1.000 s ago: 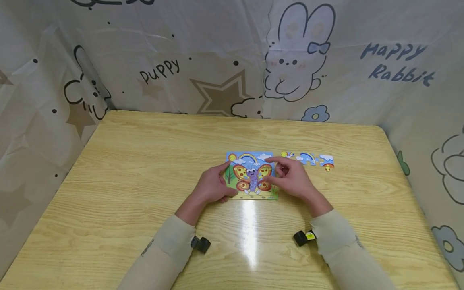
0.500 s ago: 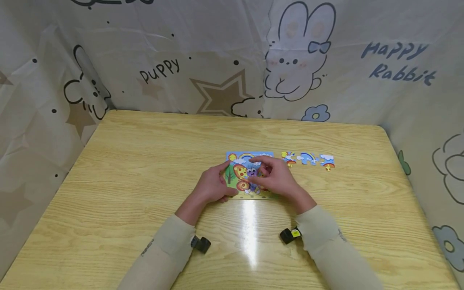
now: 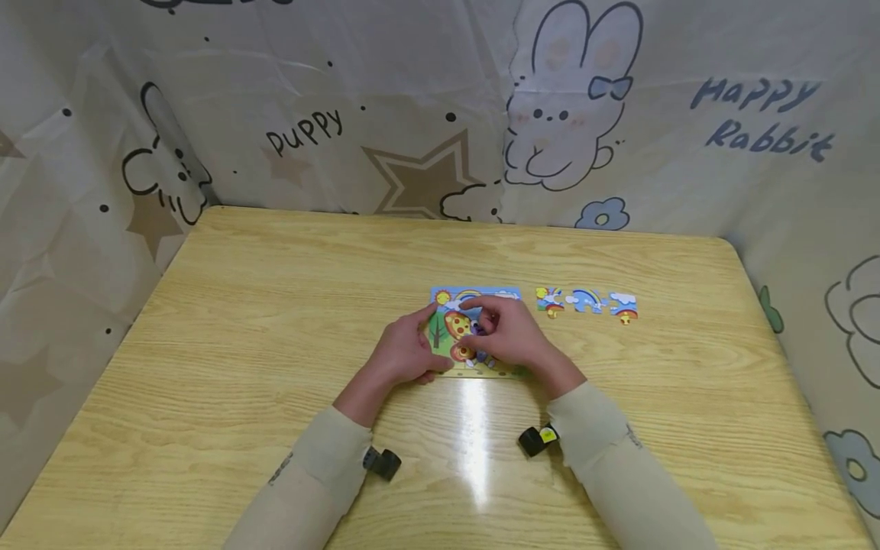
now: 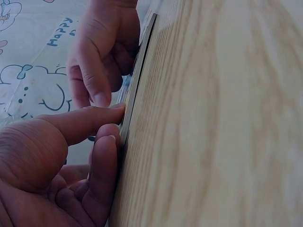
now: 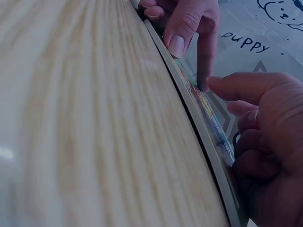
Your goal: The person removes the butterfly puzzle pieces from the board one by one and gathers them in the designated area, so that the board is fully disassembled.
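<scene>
A butterfly jigsaw puzzle board (image 3: pixel 438 330) lies flat on the table, with a sun and rainbow along its top. My left hand (image 3: pixel 404 350) holds its left side, the thumb near the lower corner and the index finger near the upper one. In the left wrist view, that thumb (image 4: pixel 90 120) presses at the board's edge and other fingers curl beside it. My right hand (image 3: pixel 510 330) is over the board and hides the butterfly's right half. Its thumb (image 5: pixel 241 87) and index finger are spread apart, with no piece showing between them.
Right of the board, a yellow-and-blue puzzle piece (image 3: pixel 549 299), a rainbow piece (image 3: pixel 587 299) and a cloud piece (image 3: pixel 623 304) lie in a row on the wooden table (image 3: pixel 296 267). A printed cloth (image 3: pixel 419 84) hangs behind the table.
My right hand has moved left across the board from its right edge, covering more of the butterfly and uncovering the leftmost loose piece. My left hand has stayed at the board's left side.
</scene>
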Demonstrator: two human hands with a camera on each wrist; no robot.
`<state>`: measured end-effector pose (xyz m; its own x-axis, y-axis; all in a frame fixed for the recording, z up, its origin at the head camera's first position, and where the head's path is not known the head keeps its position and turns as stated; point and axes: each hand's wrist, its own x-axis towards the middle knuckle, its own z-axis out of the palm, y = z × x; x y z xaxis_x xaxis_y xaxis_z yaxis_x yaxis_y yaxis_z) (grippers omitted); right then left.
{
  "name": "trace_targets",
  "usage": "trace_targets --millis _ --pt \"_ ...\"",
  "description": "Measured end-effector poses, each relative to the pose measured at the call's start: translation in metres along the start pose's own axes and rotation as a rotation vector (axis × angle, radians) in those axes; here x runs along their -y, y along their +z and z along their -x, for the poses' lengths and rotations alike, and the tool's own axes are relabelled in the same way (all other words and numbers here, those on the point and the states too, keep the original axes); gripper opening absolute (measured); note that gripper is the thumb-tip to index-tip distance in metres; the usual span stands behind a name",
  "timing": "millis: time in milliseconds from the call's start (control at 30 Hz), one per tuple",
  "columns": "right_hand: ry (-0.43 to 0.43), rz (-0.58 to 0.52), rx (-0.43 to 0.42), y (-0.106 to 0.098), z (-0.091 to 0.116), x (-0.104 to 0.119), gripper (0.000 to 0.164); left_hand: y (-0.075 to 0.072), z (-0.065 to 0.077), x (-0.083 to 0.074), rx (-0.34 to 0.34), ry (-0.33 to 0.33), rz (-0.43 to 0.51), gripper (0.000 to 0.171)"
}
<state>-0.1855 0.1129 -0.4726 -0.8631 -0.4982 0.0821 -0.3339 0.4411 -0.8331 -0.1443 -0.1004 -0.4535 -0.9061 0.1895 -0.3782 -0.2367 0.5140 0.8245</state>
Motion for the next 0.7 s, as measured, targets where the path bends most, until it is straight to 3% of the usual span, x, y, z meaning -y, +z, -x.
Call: trace_targets --millis 433,700 --pt "0.128 0.041 0.088 -0.0018 -0.0071 0.0034 0.036 0.0005 -0.0004 0.0016 0.006 0.007 0.000 0.103" --pt "0.140 0.067 0.121 -0.0020 -0.0090 0.0055 0.033 0.0000 -0.0002 0.0021 0.011 0.009 0.005 0.103"
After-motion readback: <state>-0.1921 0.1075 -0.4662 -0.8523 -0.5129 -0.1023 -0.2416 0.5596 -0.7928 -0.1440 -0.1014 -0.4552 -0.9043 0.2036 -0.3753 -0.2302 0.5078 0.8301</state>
